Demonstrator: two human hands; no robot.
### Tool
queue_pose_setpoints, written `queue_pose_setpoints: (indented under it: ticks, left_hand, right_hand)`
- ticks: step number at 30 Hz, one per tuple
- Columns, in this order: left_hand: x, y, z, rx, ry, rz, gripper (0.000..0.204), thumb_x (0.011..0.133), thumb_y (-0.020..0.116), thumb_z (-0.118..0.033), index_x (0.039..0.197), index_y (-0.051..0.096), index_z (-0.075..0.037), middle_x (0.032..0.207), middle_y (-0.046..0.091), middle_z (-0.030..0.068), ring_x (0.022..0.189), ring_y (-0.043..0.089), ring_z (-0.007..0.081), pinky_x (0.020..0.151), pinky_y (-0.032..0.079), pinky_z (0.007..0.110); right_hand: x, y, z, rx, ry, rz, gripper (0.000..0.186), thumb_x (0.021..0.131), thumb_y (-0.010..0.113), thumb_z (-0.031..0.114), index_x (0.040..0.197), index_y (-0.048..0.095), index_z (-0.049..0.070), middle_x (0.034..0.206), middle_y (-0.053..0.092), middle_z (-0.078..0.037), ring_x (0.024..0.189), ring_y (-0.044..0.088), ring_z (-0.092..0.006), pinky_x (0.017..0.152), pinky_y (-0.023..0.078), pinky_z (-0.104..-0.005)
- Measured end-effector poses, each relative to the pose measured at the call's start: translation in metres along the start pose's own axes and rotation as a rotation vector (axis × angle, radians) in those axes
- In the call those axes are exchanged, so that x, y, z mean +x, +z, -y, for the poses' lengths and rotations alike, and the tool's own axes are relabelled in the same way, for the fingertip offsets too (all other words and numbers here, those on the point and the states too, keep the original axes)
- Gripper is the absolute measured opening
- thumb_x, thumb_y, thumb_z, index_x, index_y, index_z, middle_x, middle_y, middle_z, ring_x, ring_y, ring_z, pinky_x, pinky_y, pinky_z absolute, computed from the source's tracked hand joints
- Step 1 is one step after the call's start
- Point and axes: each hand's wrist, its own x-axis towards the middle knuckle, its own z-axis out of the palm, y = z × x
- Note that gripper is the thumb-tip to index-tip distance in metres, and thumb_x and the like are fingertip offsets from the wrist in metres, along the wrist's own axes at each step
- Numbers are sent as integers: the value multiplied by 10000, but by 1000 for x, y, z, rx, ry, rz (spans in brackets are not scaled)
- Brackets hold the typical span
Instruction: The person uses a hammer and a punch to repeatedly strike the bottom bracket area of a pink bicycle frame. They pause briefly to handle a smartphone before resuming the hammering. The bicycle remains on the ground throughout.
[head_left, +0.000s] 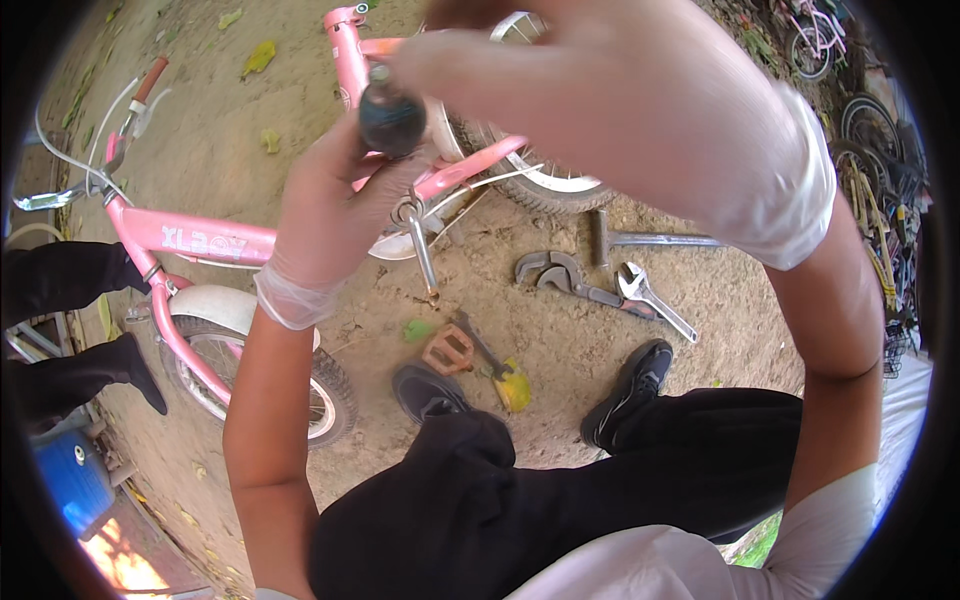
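Note:
My left hand (330,205), in a thin translucent glove, is raised over the pink bicycle frame (205,236). Its fingers are wrapped round a dark, glossy, rounded bottle-like thing (391,118) with a narrower top. Reaching across from the right, my gloved right hand (610,110) is close to that top. Its fingers are smeared by motion and partly cut off, so whether they grip anything is unclear. Below my left hand hangs the bicycle's metal crank arm (424,252). A loose orange-brown pedal (448,348) lies on the dirt in front of my shoes.
On the ground lie a hammer (655,240), a pipe wrench (565,280) and an adjustable wrench (657,301). A dark slim tool (480,343) lies beside the pedal. Another person's dark-clad legs (90,375) are at left, near a blue box (73,480). More bicycles (870,130) stand at right.

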Motion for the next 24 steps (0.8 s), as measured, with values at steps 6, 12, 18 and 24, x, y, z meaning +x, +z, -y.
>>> queue_pose_setpoints:
  ticks: [6, 12, 18, 24]
  left_hand:
    - [-1, -16, 14, -107, -83, -17, 333, 948, 593, 4, 1270, 513, 25, 1148, 670, 113, 1105, 630, 212, 1016, 470, 375]
    - [-2, -22, 19, -161, -91, -12, 337, 938, 604, 6, 1263, 513, 9, 1161, 663, 129, 1113, 628, 225, 1025, 466, 379]
    - [9, -30, 5, -91, -231, 30, 261, 909, 651, -21, 1168, 625, 4, 1137, 672, 82, 1063, 610, 159, 983, 461, 330]
    - [6, -24, -1, -19, -213, 54, 251, 915, 655, -52, 1156, 626, 10, 1124, 666, 75, 1039, 610, 156, 972, 467, 327]
  right_hand:
    - [-90, 101, -142, 224, 486, 196, 355, 941, 560, 299, 993, 693, -27, 816, 701, -198, 748, 691, -292, 809, 552, -375]
    - [-211, 196, -244, -135, 797, 408, 450, 788, 714, 356, 1014, 675, -31, 999, 680, -269, 936, 661, -420, 857, 519, -453]
    - [-266, 217, -277, -208, 823, 782, 546, 714, 816, 373, 1077, 697, -17, 1057, 697, -237, 1009, 677, -360, 859, 541, -422]
    - [-258, 217, -286, -184, 744, 798, 523, 711, 812, 381, 1063, 704, 10, 1042, 707, -208, 987, 678, -368, 861, 535, -435]
